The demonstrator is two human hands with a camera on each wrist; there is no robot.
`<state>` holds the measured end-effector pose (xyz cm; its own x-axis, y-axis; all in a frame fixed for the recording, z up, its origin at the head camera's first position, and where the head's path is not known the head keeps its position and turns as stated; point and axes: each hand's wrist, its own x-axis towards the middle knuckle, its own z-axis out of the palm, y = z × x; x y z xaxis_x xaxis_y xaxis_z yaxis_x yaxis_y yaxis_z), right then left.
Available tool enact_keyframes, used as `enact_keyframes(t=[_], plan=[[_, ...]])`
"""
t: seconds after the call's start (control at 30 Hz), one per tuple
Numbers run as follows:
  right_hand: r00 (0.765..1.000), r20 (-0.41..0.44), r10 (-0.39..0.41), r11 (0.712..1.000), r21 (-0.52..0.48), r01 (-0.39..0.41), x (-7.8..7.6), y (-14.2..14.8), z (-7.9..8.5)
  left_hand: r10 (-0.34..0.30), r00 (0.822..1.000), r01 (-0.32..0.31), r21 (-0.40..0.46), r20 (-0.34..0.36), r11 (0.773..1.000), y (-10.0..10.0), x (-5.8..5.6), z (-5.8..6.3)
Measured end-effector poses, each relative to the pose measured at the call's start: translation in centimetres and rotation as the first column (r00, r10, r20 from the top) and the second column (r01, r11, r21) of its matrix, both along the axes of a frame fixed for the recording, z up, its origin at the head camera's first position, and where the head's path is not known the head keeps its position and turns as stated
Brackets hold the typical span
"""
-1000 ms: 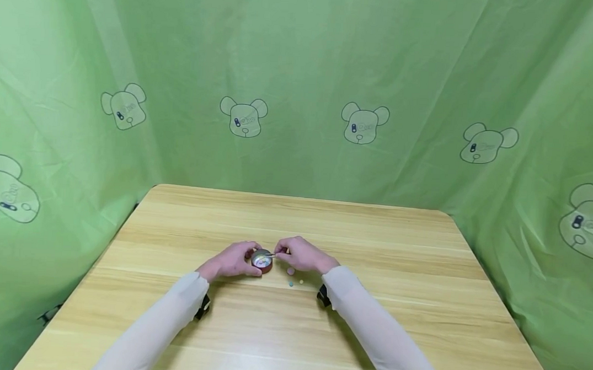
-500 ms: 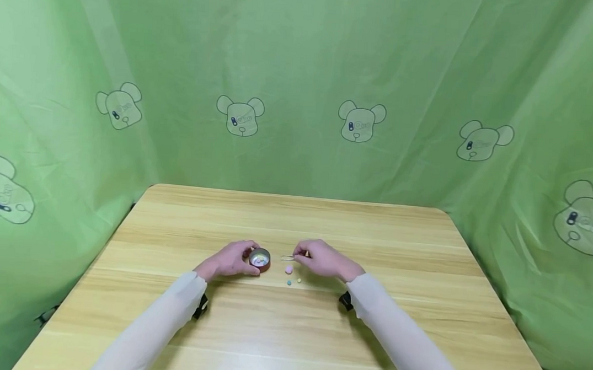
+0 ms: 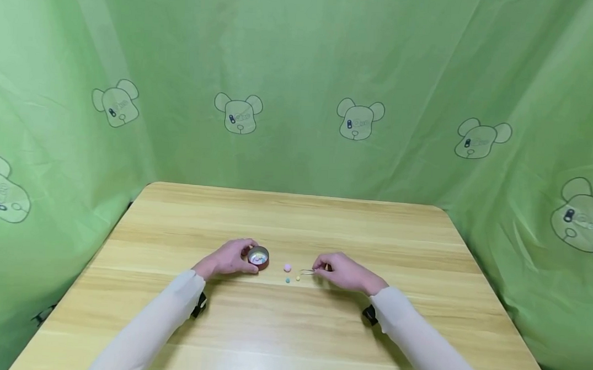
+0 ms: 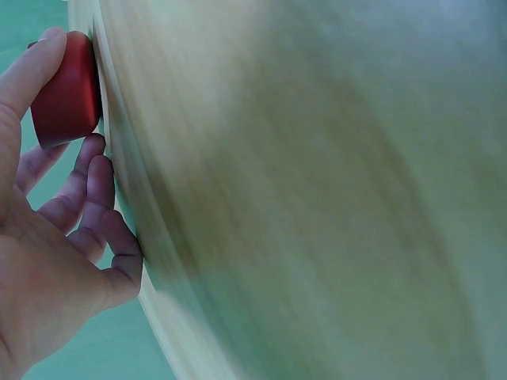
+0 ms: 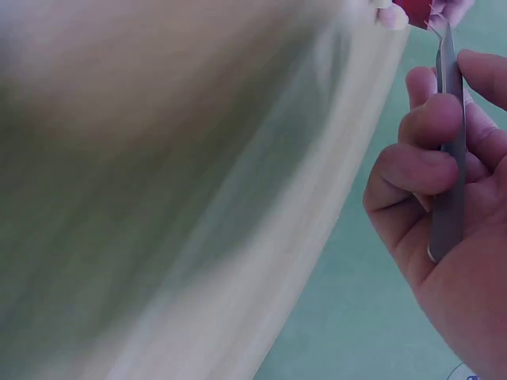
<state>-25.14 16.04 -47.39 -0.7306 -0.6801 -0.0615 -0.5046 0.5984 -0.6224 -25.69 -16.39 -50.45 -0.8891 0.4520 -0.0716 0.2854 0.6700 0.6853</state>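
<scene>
A small round red tin (image 3: 258, 258) stands on the table, small pale pieces visible inside it. My left hand (image 3: 230, 256) grips its side between thumb and fingers; the left wrist view shows the thumb on the red wall (image 4: 70, 95). To the right, my right hand (image 3: 343, 271) holds metal tweezers (image 5: 450, 158), curled fingers around them. In the head view the tweezers' tips (image 3: 302, 272) point left, close to a tiny yellow ball (image 3: 298, 278); whether they touch cannot be told. A pink ball (image 3: 287, 268) and a tiny blue ball (image 3: 288, 280) lie between tin and tweezers.
The wooden table (image 3: 270, 327) carries all of this. Behind and at both sides hangs a green curtain (image 3: 302, 53) printed with bear heads. A dark wrist device (image 3: 370, 315) sits under the right sleeve, another (image 3: 199, 305) under the left.
My right hand has drawn the tweezers away from over the tin, rightward and toward me, down to beside the yellow ball. My left hand stays on the tin.
</scene>
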Motion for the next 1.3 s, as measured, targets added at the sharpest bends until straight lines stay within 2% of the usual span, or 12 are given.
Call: enact_keyframes(t=[0.13, 0.4, 0.7, 1.3], plan=[[1.000, 0.020, 0.012, 1.000, -0.002, -0.012, 0.0, 0.6, -0.5, -0.003, 1.000, 0.003, -0.013, -0.014, 1.000, -0.1, -0.1, 0.2], [0.999, 0.002, 0.035, 0.999, 0.024, -0.035, 0.2, 0.4, -0.7, -0.022, 0.999, 0.022, 0.006, -0.033, 1.000, -0.1, 0.1, 0.3], [0.999, -0.011, 0.040, 0.998, 0.041, -0.040, 0.1, -0.1, -0.7, -0.002, 1.000, 0.002, -0.015, -0.006, 1.000, 0.0, -0.2, 0.3], [0.996, -0.037, 0.079, 0.995, 0.066, -0.076, 0.2, -0.5, -1.3, -0.016, 1.000, 0.016, -0.024, -0.022, 1.000, 0.0, -0.2, 0.0]])
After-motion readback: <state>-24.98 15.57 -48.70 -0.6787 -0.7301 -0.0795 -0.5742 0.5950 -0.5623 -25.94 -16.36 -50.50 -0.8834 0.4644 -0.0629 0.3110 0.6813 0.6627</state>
